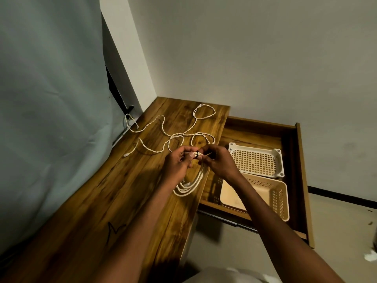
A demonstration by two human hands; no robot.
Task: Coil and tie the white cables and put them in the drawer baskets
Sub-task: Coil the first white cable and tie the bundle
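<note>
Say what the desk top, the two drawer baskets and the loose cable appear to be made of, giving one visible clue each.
Desk top: likely wood or wood-look laminate, glossy; grain streaks. White basket and beige basket: probably moulded plastic; regular grid holes. Loose cable: seemingly braided or twisted covering; rope-like texture.

Two baskets (257, 160) (275, 196), one drawer (296, 160), one coiled cable (189, 184), loose cables (173, 127), number unclear, two hands (178, 162) (219, 161).

Both baskets (265, 193) open-topped (drawer (302, 180) out)

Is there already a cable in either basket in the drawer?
No: the white basket and the beige basket both look empty.
</note>
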